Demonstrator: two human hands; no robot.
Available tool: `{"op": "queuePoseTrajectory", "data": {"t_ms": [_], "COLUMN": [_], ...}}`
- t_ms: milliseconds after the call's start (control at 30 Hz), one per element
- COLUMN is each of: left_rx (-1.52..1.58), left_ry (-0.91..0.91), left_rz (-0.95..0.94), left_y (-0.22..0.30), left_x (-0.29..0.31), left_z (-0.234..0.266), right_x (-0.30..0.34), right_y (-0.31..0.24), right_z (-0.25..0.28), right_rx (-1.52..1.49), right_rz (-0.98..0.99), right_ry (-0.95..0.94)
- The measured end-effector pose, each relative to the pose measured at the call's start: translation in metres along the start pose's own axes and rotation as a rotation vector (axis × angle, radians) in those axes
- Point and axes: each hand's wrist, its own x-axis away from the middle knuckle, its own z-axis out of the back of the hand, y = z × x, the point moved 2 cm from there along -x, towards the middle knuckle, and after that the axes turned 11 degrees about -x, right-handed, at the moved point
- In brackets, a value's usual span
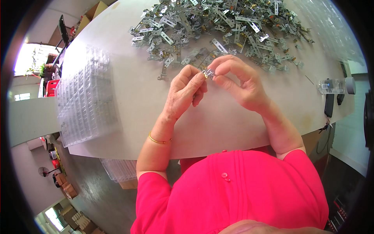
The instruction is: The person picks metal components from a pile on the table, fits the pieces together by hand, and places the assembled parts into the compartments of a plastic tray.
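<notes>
We pinch a small bent metal clip (pixel 209 73) between the thumb and fingers of our left hand (pixel 182 87); our right hand (pixel 244 87) curls in from the other side, fingertips at the clip, though we cannot tell whether they press on it. So small a piece could spring loose if our hands pull unevenly, and, with the heap of stamped metal brackets (pixel 218 25) just beyond the grip, a dropped clip could vanish among lookalikes. Nearer us, the pale tabletop (pixel 222 124) leaves our wrists room down to its edge; clear plastic trays (pixel 87 97) well left and a clear bottle (pixel 331 85) well right bound wider sweeps.
</notes>
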Motion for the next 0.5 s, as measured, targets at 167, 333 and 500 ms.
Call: {"op": "queuePoseTrajectory", "data": {"t_ms": [167, 333, 500], "left_rx": [0.094, 0.536, 0.309], "left_ry": [-0.18, -0.237, -0.085], "left_rz": [0.005, -0.1, -0.342], "left_y": [-0.006, -0.007, -0.003], "left_x": [-0.003, -0.01, -0.007], "left_z": [0.008, 0.008, 0.002], "right_x": [0.001, 0.002, 0.003], "right_y": [0.001, 0.005, 0.014], "right_z": [-0.004, -0.003, 0.004], "right_rx": [0.098, -0.294, -0.719], "right_rz": [0.042, -0.113, -0.36], "right_ry": [-0.012, 0.2, 0.415]}}
